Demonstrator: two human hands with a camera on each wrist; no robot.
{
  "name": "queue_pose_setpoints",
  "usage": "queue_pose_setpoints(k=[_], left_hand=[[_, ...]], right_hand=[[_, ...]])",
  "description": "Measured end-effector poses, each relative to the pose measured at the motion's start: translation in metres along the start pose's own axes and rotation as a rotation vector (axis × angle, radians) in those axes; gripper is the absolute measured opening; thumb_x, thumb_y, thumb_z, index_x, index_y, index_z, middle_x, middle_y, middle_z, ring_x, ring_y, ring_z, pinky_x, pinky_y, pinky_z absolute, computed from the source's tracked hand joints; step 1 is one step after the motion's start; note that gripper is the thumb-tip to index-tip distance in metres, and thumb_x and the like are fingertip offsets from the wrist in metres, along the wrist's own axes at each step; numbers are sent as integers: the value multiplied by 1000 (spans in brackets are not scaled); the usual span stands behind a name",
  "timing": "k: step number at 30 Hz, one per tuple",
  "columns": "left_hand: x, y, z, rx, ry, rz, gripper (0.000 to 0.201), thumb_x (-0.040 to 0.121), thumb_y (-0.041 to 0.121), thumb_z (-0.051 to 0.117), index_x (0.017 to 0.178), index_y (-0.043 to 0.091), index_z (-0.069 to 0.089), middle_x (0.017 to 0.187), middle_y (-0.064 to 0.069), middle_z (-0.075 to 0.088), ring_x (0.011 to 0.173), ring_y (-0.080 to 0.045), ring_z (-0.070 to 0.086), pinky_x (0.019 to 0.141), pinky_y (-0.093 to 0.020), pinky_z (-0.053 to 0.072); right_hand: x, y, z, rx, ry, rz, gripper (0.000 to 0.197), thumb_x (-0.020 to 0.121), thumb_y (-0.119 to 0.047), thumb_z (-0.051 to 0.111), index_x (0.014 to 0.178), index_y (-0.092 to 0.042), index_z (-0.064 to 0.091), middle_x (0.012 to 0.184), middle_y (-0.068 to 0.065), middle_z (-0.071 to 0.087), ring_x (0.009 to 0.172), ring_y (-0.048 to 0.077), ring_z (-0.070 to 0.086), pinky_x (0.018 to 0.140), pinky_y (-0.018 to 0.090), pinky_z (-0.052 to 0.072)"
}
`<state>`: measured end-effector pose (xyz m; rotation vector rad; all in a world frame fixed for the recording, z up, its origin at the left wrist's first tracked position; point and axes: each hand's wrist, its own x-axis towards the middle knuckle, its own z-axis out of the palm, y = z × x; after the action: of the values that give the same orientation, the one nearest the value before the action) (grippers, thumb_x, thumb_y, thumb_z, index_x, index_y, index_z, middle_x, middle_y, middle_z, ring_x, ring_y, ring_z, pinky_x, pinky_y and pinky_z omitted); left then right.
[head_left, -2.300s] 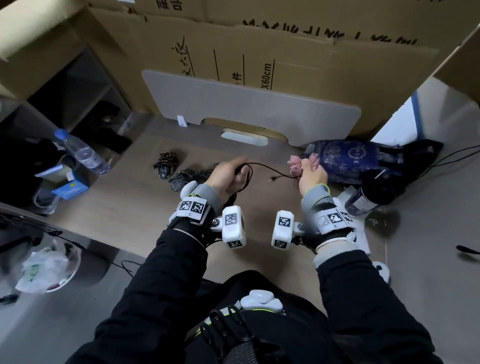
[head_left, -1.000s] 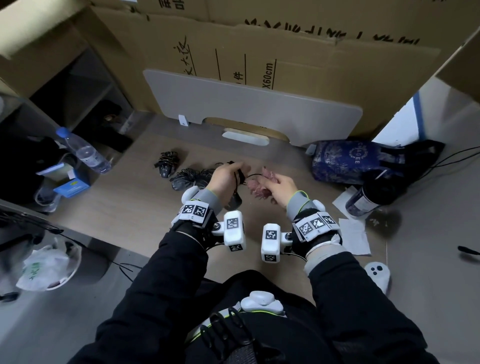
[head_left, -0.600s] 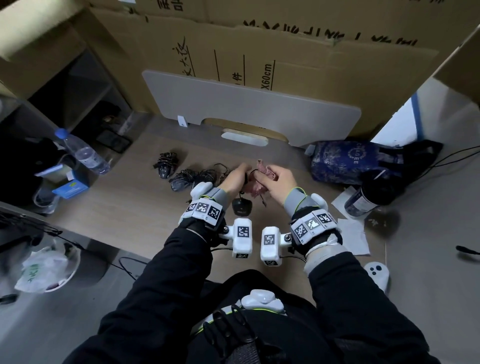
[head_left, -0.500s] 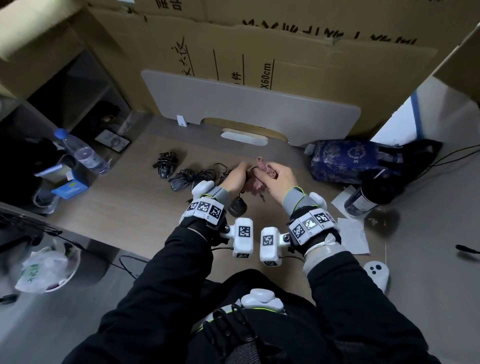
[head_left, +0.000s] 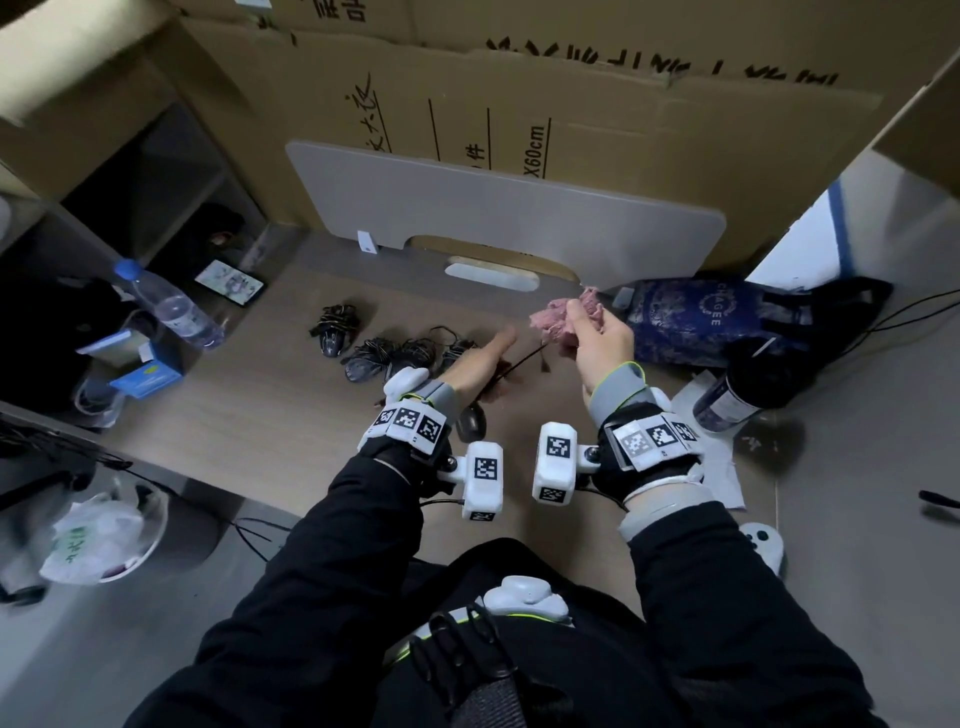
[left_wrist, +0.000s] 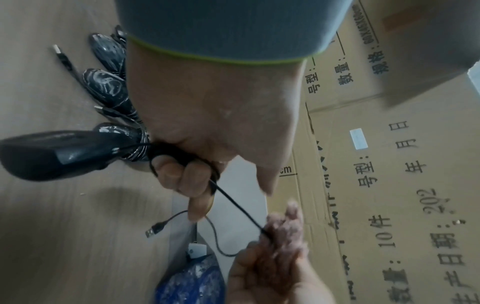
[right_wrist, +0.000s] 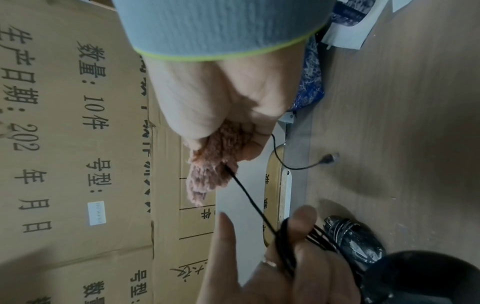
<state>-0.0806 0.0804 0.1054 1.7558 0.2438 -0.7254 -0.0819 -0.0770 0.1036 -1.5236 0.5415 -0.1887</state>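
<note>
Mouse (head_left: 470, 422), one black unit, is hanging under my left hand (head_left: 477, 359), whose fingers are curling round coils of its single cable (left_wrist: 239, 207). My right hand (head_left: 602, 348) is clenching one pink cloth (head_left: 556, 318) around that cable. Four wound-up mice (head_left: 410, 354) are lying on the wooden desk (head_left: 234, 415), with cardboard boxes (head_left: 623, 156) walling it in.

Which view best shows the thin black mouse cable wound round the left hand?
Left wrist view: the cable loops round the left hand's curled fingers, then runs into the fluffy pink cloth. The right wrist view shows the loops partly; the head view shows a short stretch.
</note>
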Motion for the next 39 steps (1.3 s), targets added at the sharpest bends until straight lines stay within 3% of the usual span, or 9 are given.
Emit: queue_pose_setpoints(k=[5,11,15,19,23,26,29,33,39], left_hand=[[-8,16,-2,-81,-78,124,45,96,29,63,58,18,43,48,4,29,42,-12,20,45,-25,12],[-13,23,6,-207,-175,146,45,102,35,55,61,20,43,51,5,21,46,-12,14,49,-29,6],[-12,26,11,-257,-174,148,48,97,23,63,58,27,36,52,7,20,45,-10,13,46,-25,8],[-6,24,17,-243,-109,107,46,90,8,62,58,26,33,49,8,20,43,-11,12,42,-24,10],[3,29,11,-310,-82,74,48,91,9,55,51,28,37,47,9,20,41,-9,12,43,-25,7],[15,30,1,-301,-176,47,40,97,13,48,61,25,33,46,10,21,39,-7,13,40,-21,10],[35,28,-12,-301,-278,3,34,105,21,45,73,14,54,43,8,40,35,-5,26,40,-17,18],[47,25,-27,-338,-325,-52,23,107,18,42,111,10,62,80,6,72,63,-4,63,62,-16,47],[51,10,-28,-186,-190,-110,17,86,24,68,75,12,68,83,-12,67,76,-26,62,80,-36,47]], right_hand=[[-2,5,-7,-49,78,66,26,94,-26,62,93,-1,70,79,8,65,70,21,59,76,49,56],[-1,14,-12,-95,64,93,24,97,-21,59,95,0,69,76,9,63,61,18,56,47,23,49],[-6,23,-15,-126,64,144,19,97,-21,59,86,-7,68,68,4,61,59,19,55,57,19,53],[-7,35,-20,-100,156,212,27,95,-25,62,89,0,71,76,10,66,70,26,59,79,50,55],[-13,38,-25,-118,245,287,31,97,-24,58,100,5,68,86,11,64,78,25,57,75,35,48],[-20,47,-18,-113,322,356,29,96,-23,58,99,3,70,88,14,69,76,30,64,75,46,56],[-33,50,-6,-118,355,448,25,94,-23,58,96,-1,70,87,16,70,60,25,58,54,32,52],[-49,46,14,-165,240,483,17,94,-24,62,91,-8,67,70,6,61,57,20,52,46,21,43],[-64,31,42,-163,166,255,20,94,-20,65,87,-2,68,74,6,63,61,10,54,57,14,43]])
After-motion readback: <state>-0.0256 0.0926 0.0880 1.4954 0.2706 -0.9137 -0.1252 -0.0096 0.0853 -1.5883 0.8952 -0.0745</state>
